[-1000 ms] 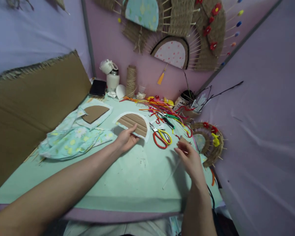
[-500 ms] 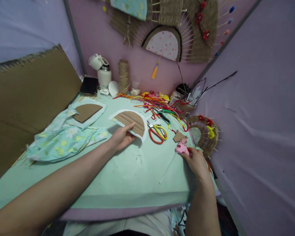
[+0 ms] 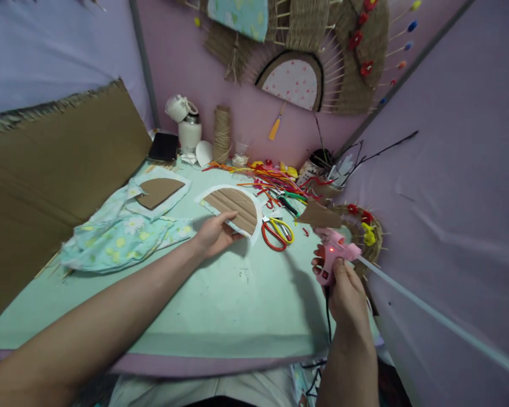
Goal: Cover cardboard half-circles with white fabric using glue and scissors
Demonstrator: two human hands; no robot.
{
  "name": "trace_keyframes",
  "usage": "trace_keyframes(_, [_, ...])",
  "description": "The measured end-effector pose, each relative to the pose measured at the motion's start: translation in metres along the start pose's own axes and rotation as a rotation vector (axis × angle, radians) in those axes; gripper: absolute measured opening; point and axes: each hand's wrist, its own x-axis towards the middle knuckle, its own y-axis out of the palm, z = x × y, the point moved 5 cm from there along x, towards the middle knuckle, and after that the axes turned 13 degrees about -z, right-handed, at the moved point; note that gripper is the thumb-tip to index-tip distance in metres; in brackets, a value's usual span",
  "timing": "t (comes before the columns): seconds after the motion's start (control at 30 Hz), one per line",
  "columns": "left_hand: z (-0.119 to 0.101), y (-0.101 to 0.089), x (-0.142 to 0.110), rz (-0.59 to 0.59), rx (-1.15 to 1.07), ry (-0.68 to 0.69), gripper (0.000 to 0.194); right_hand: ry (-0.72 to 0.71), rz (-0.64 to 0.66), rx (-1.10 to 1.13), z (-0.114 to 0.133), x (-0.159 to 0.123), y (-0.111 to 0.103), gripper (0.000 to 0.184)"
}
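My left hand (image 3: pixel 216 234) pinches the lower edge of a half-round cardboard piece (image 3: pixel 235 209) with a pale fabric border, thumb on top and fingers underneath. Raised above the table at the right, my right hand (image 3: pixel 343 277) grips a pink glue gun (image 3: pixel 333 254) by its handle. A small red light glows on the gun, and a long glue stick (image 3: pixel 432 314) sticks out of its back toward the lower right. At the gun's nozzle end hangs a scrap of brown cardboard (image 3: pixel 320 216), seemingly stuck to it. Scissors (image 3: pixel 277 233) with red and yellow handles lie between my hands.
Flowered fabric (image 3: pixel 123 243) and another cardboard piece (image 3: pixel 159 192) lie at the left, beside a tall cardboard sheet (image 3: pixel 63 186). Colourful pipe cleaners (image 3: pixel 271 178), green-handled pliers (image 3: pixel 290 203) and a twine spool (image 3: pixel 221 135) are farther back. A twig wreath (image 3: pixel 375 232) rests at the right.
My right hand has lifted the glue gun off the table and turned it, so the glue stick now points right. The cardboard scrap has risen with it. My left hand keeps its hold.
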Motion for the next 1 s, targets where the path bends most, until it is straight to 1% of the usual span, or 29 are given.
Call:
trace_keyframes(0.03, [0.000,0.000,0.000,-0.005,-0.003,-0.004,0.036,0.092,0.014,0.042,-0.003,-0.003,0.005,0.049])
trace_keyframes(0.1, [-0.001,0.001,0.000,-0.009,-0.012,-0.014,0.036,0.205,0.023,0.098,-0.005,-0.007,0.011,0.050])
trace_keyframes(0.17, [0.000,0.001,-0.001,0.004,-0.021,-0.044,0.035,0.242,0.038,0.131,-0.005,-0.010,0.014,0.050])
trace_keyframes(0.27, [0.005,0.004,-0.005,0.052,-0.036,-0.141,0.037,0.259,0.091,0.143,-0.005,-0.017,0.016,0.051])
trace_keyframes(0.4, [0.011,0.006,-0.011,0.101,-0.028,-0.256,0.043,0.227,0.167,0.131,-0.009,-0.026,0.021,0.045])
trace_keyframes(0.5, [0.015,0.006,-0.012,0.120,-0.016,-0.294,0.047,0.175,0.196,0.123,-0.009,-0.030,0.026,0.043])
trace_keyframes(0.6, [0.017,0.006,-0.012,0.141,-0.030,-0.323,0.049,0.143,0.209,0.117,-0.007,-0.033,0.029,0.045])
trace_keyframes(0.77, [0.017,0.007,-0.013,0.163,-0.062,-0.309,0.048,0.105,0.227,0.085,-0.004,-0.038,0.031,0.045])
trace_keyframes(0.93, [0.015,0.004,-0.009,0.075,-0.068,-0.267,0.050,0.047,0.202,0.019,-0.004,-0.038,0.030,0.049])
trace_keyframes(1.0, [0.015,0.005,-0.010,0.069,-0.058,-0.256,0.050,0.045,0.203,0.003,-0.004,-0.037,0.030,0.049])
